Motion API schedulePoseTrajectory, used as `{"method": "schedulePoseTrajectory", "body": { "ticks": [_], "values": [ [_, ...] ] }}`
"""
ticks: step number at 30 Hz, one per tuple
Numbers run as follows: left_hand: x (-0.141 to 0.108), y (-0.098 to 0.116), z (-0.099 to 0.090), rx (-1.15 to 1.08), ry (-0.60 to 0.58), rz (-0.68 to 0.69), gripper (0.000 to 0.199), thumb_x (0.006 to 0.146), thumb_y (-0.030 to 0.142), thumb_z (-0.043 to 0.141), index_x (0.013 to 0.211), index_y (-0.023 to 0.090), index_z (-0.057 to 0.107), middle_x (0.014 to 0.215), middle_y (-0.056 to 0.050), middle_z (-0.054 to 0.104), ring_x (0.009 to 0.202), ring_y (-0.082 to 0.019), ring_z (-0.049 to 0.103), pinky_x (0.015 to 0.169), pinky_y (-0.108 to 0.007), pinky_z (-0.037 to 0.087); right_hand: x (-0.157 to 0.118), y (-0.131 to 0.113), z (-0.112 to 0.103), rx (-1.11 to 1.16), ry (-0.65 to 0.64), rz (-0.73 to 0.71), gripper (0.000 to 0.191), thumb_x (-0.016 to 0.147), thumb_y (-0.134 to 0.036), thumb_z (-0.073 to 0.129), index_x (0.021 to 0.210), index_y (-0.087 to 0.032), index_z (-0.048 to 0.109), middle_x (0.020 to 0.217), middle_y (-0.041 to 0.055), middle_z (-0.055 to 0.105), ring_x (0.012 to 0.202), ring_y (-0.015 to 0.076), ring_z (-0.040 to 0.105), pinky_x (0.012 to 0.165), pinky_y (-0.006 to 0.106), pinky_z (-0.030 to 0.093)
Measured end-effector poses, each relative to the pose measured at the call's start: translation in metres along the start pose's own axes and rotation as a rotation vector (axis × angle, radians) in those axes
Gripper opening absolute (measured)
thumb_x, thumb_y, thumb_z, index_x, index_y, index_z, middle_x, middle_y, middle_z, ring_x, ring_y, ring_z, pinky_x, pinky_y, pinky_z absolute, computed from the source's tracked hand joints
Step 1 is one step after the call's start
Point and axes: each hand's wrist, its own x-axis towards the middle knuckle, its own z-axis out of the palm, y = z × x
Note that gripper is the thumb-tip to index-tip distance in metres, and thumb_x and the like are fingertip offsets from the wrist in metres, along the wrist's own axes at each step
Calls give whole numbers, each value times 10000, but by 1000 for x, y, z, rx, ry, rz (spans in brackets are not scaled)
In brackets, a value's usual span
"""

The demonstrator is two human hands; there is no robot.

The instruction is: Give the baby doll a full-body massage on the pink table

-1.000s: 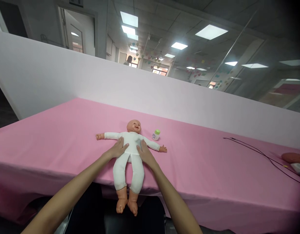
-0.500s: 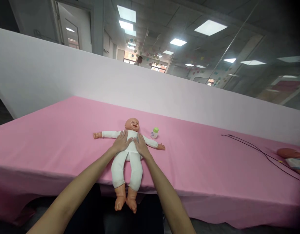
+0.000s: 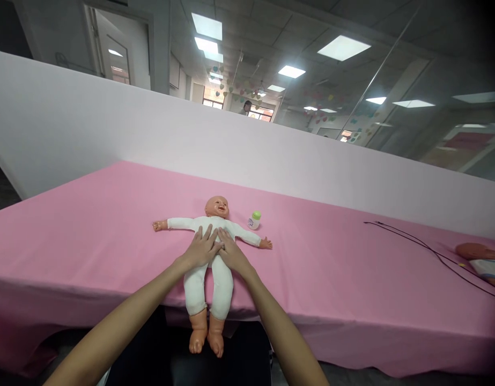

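Observation:
A baby doll (image 3: 213, 222) in a white cloth body lies on its back on the pink-covered table, arms spread wide and feet hanging over the front edge. My left hand (image 3: 201, 247) rests flat on the left of its belly, fingers spread and pointing toward the head. Against the right of the belly lies my right hand (image 3: 231, 251), its fingers stretched out and angled inward. The two hands meet at the middle of the belly. Just beyond the doll's arm on the right stands a small clear bottle (image 3: 254, 221) with a green lid.
Pink cloth (image 3: 319, 257) covers the table. Dark cables (image 3: 416, 242) trail over its right side toward a second doll (image 3: 480, 261), partly cut off by the frame. A white low wall (image 3: 247, 145) runs behind, with glass above it; a person (image 3: 246, 108) is visible far beyond.
Both my hands have slid down from the doll's chest to its belly and drawn closer together. The distant person has shifted right.

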Motion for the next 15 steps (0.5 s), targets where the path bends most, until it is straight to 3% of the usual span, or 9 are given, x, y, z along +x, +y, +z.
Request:
{"method": "schedulePoseTrajectory", "body": {
  "ticks": [4,6,9,12,15],
  "values": [
    [1,4,-16,-119,46,-129,645,1072,558,305,1602,212,427,1724,-111,271,1619,-307,164,1295,-521,183,10,12,-7,51,193,2,680,1031,-560,422,1581,-164,469,1683,123,357,1582,270,296,1318,473,191],
    [-13,5,-28,-178,84,-231,653,1055,571,356,1566,181,473,1703,-148,314,1588,-335,265,1260,-513,281,7,23,-17,70,289,20,628,1013,-551,465,1504,-169,549,1591,142,495,1475,293,458,1261,484,309],
    [-50,9,-41,-242,184,-292,589,1023,563,458,1466,194,576,1573,-157,521,1468,-353,473,1170,-507,417,-1,43,-39,41,384,118,530,990,-479,473,1351,-134,649,1377,159,663,1256,309,615,1132,477,443],
    [-101,19,-35,-310,436,-256,449,999,500,557,1331,216,662,1407,-114,665,1330,-320,600,1117,-467,477,-12,65,-62,-88,551,253,557,984,-422,426,1376,-79,622,1401,198,628,1298,328,563,1131,465,420],
    [-157,33,-10,-364,761,-193,228,1011,339,588,1165,217,704,1145,-87,747,1069,-253,705,951,-375,563,-23,82,-78,-283,645,471,645,994,-476,411,1432,-31,572,1492,262,519,1382,408,444,1134,529,373]
  ]
}}
